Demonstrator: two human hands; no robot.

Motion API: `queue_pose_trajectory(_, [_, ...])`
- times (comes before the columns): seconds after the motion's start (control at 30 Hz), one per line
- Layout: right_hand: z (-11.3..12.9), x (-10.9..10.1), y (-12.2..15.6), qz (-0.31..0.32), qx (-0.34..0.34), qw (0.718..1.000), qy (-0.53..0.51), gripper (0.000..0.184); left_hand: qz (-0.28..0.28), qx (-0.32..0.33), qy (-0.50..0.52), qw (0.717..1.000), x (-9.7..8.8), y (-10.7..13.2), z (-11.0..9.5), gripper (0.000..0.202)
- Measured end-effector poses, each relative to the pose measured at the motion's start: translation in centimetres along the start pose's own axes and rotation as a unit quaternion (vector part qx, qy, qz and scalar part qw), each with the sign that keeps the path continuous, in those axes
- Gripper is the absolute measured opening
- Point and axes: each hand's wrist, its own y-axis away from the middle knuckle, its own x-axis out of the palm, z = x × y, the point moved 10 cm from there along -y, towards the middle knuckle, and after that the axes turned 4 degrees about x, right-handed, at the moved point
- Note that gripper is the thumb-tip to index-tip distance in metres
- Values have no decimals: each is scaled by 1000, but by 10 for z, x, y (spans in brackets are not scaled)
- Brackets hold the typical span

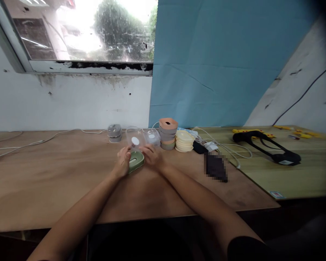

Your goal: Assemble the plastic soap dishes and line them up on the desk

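Observation:
In the head view my left hand [123,160] and my right hand [152,156] are close together near the middle of the table. The fingers of each are closed on the near edge of a clear plastic box [130,135], which has a white round patch and is tilted up. Just below it, between my hands, lies a green shallow dish [136,164] with a pale slot in its middle. Its left and upper edges are partly covered by my fingers. Behind my right hand stands another clear plastic box [153,139].
A stack of peach, grey and green trays [168,132] stands behind my right hand, beside a pile of cream lids [184,141]. A grey container [114,133] is at the back left. White cables [226,145], a dark cloth [215,168] and a black strap-like object [284,158] lie rightward.

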Motion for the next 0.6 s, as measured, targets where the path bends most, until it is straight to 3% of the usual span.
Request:
queue_pose_trajectory(0.13, [-47,-21,-20,0,80,996,33,29,23,13,-98,995,-10,-2,8,47])
queue_pose_trajectory(0.3, [-90,-23,-38,101,130,981,99,26,62,-3,-119,991,-1,-3,19,41])
queue_pose_trajectory(0.47, [-101,-14,-38,175,160,960,150,26,99,8,-127,987,11,0,18,42])
queue_pose_trajectory(0.6, [-100,-14,-40,172,181,956,156,30,132,9,-132,982,17,3,18,45])
